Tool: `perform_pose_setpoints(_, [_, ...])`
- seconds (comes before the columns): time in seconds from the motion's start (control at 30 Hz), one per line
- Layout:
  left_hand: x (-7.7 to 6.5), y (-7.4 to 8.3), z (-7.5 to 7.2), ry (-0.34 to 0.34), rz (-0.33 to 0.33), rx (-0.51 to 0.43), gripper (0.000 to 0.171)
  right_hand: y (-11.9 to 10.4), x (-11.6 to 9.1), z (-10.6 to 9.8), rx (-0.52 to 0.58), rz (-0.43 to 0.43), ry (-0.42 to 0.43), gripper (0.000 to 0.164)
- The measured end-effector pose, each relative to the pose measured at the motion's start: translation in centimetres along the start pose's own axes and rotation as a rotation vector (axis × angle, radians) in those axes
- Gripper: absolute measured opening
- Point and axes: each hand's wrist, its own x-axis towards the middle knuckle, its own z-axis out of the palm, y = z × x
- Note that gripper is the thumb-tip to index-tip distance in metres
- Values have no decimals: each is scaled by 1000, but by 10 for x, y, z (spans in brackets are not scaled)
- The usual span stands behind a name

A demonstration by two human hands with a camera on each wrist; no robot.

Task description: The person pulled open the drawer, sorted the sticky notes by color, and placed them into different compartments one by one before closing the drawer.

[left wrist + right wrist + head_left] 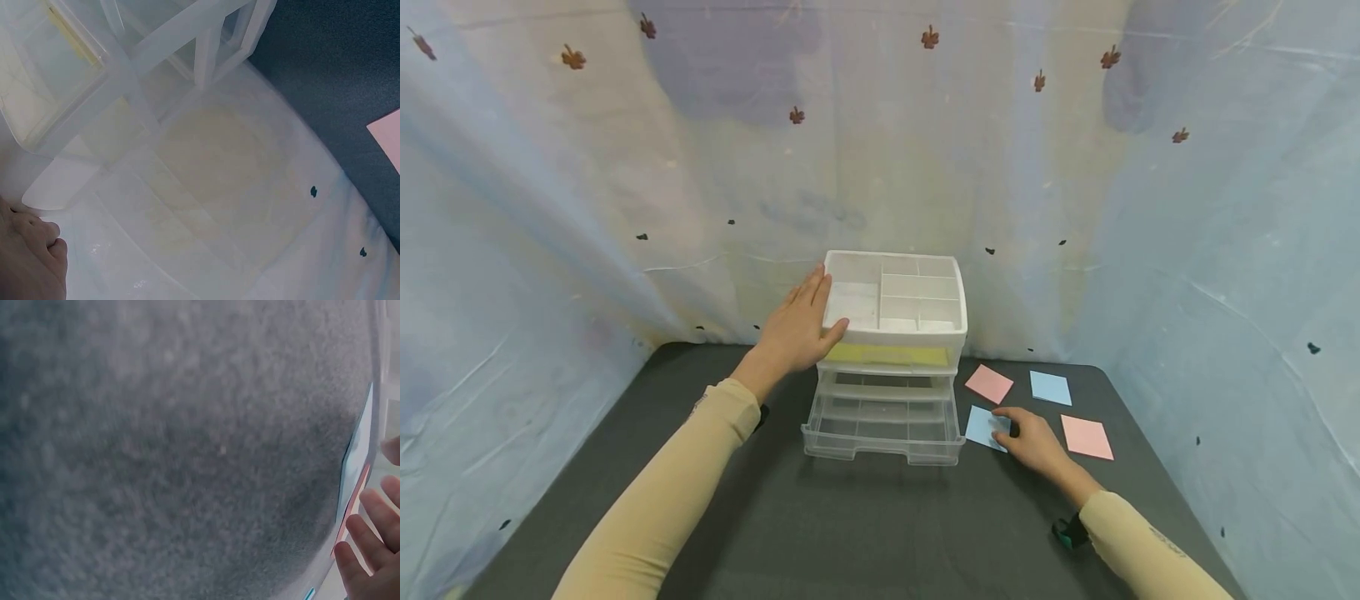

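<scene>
A small white drawer unit (pixel 917 341) with a divided top tray stands in the middle of the table. Flat against its upper left side rests my left hand (pixel 796 329), thumb near the tray's front corner; part of this hand (pixel 32 259) shows at the left wrist view's lower left. The clear lower drawer (pixel 880 429) is pulled out towards me. Something yellow (pixel 887 356) shows through the upper drawer, which is pushed in. Right of the unit, my right hand (pixel 1036 442) is over the right edge of a blue paper square (pixel 982 428), fingers loosely bent; contact is unclear.
Near the right hand lie a pink paper square (pixel 989 384), another blue square (pixel 1050 387) and a second pink square (pixel 1087 437). They are on the dark table (pixel 880 533). A pale patterned curtain (pixel 700 167) hangs behind the table and along its sides.
</scene>
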Motion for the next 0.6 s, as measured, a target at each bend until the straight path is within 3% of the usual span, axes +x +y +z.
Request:
perform_pose_setpoints(0.23, [-1,0,-1,2,1,4,87,1,5,3,-63,-11,-64,47])
perform_pose_setpoints(0.6, [-1,0,-2,6,10,-3,87,0,7,7,-83,-22,-79,46])
